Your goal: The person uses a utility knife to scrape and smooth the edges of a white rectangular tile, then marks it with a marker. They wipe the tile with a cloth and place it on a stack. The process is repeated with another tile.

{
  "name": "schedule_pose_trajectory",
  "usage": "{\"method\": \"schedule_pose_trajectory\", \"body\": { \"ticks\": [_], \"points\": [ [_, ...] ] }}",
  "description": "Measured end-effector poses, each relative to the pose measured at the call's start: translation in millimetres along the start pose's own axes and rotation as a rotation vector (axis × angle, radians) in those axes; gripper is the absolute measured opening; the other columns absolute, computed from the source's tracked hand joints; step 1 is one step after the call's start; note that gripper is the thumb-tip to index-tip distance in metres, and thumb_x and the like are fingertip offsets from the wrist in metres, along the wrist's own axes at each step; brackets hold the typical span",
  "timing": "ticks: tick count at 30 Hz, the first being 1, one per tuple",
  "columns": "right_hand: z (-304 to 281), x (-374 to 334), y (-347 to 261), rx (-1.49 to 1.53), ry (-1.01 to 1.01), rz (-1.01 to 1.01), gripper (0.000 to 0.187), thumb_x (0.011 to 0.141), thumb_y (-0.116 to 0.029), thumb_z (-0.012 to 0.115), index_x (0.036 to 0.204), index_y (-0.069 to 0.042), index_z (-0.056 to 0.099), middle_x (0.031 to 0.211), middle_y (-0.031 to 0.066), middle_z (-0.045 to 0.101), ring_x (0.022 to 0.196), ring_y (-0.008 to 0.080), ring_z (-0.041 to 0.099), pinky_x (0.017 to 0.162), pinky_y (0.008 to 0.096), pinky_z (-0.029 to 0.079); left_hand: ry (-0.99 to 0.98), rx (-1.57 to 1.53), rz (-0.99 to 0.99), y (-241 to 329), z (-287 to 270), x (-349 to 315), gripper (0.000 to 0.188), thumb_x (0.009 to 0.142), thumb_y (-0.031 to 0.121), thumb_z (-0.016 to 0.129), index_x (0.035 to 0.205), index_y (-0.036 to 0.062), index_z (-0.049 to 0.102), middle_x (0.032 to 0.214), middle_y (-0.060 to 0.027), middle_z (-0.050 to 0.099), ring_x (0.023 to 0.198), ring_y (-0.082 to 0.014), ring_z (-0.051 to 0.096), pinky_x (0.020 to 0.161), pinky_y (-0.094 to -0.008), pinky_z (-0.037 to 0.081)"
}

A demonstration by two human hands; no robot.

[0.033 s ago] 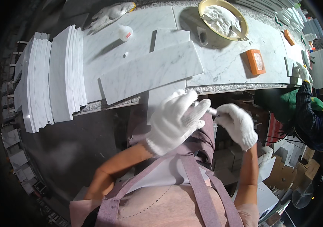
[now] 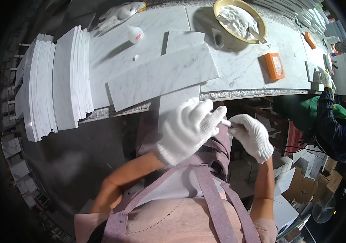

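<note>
In front of my apron, my left hand [image 2: 186, 131], in a white knitted glove, is closed with its fingers bent forward. To its right is my right hand [image 2: 254, 135], also gloved, with thumb and fingers pinched together. Between the two sits a small whitish stick-like piece [image 2: 225, 122] with a dark part by the right fingertips; its kind is too small to make out. Most of it is hidden by the gloves. Just beyond my left hand, a long grey-veined marble slab [image 2: 165, 77] lies askew on the table, over a narrower slab [image 2: 179, 107] jutting past the front edge.
Slabs stand stacked on edge [image 2: 75, 77] at the left. On the marble tabletop [image 2: 237, 77] are a white bottle [image 2: 135, 35], an orange block [image 2: 274, 66] and a yellow basin [image 2: 264, 25] with white paste. A loose glove [image 2: 120, 14] lies behind. A co-worker [image 2: 333, 125] is at the right.
My right hand has shifted slightly left and toward me. The dark part beside its fingertips shows more, while the dark spot between my left fingers is hidden.
</note>
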State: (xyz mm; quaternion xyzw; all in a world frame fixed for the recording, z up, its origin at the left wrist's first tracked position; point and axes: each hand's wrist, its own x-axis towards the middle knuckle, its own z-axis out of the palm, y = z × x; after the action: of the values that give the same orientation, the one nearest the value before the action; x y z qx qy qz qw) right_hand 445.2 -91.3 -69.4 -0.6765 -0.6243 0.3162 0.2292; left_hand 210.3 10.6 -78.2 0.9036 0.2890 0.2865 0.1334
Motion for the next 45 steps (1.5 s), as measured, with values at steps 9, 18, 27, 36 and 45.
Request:
{"method": "schedule_pose_trajectory", "body": {
  "ticks": [9, 18, 27, 36, 45],
  "points": [
    [34.9, -2.5, 3.6, 1.256, 0.129, 0.105, 0.080, 0.090, -0.044, 0.085, 0.145, 0.002, 0.051, 0.107, 0.0162, 0.071, 0.088, 0.0212, 0.073, 0.070, 0.0312, 0.060, -0.092, -0.304, -0.181, -16.5, -7.7, -10.3, 0.030, 0.090, 0.023, 0.075, 0.118, 0.0150, 0.070, 0.093, -0.0069, 0.071, 0.071, -0.0303, 0.070, 0.064, -0.0417, 0.058],
    [69.3, 21.6, -27.2, 1.223, 0.315, 0.425, 0.040, 0.100, -0.039, 0.072, 0.115, -0.003, 0.066, 0.084, 0.0079, 0.069, 0.059, 0.0102, 0.062, 0.044, 0.0222, 0.047, -0.383, -0.290, -0.347, 0.8, -13.0, -5.5, 0.037, 0.090, 0.035, 0.079, 0.119, 0.0140, 0.071, 0.104, -0.0105, 0.074, 0.081, -0.0338, 0.072, 0.069, -0.0444, 0.060],
    [67.5, 21.7, -21.7, 0.806, 0.274, 0.236, 0.037, 0.096, -0.042, 0.072, 0.091, -0.005, 0.066, 0.070, 0.0019, 0.064, 0.050, 0.0076, 0.055, 0.044, 0.0219, 0.041, -0.682, -0.582, -0.526, 7.5, -12.8, 0.8, 0.033, 0.100, 0.035, 0.070, 0.109, 0.0038, 0.073, 0.091, -0.0180, 0.073, 0.080, -0.0322, 0.073, 0.068, -0.0428, 0.059],
    [-10.9, 27.9, 12.0, 1.501, 0.559, -0.034, 0.040, 0.111, -0.046, 0.055, 0.097, -0.010, 0.064, 0.058, -0.0022, 0.048, 0.041, 0.0065, 0.036, 0.037, 0.0215, 0.025, -0.766, -1.388, -1.274, 0.1, -30.3, -22.5, 0.036, 0.112, 0.035, 0.056, 0.102, 0.0018, 0.065, 0.084, 0.0043, 0.060, 0.065, -0.0044, 0.051, 0.055, -0.0267, 0.046],
    [45.2, 85.4, 14.9, 1.068, 0.569, 0.095, 0.047, 0.107, -0.026, 0.066, 0.143, 0.002, 0.056, 0.100, 0.0104, 0.069, 0.078, 0.0155, 0.065, 0.071, 0.0334, 0.058, 0.065, 0.162, 0.097, -86.3, 24.4, 48.7, 0.035, 0.086, 0.040, 0.078, 0.110, 0.0145, 0.071, 0.120, -0.0035, 0.069, 0.125, -0.0279, 0.061, 0.116, -0.0493, 0.043]
  ]
}}
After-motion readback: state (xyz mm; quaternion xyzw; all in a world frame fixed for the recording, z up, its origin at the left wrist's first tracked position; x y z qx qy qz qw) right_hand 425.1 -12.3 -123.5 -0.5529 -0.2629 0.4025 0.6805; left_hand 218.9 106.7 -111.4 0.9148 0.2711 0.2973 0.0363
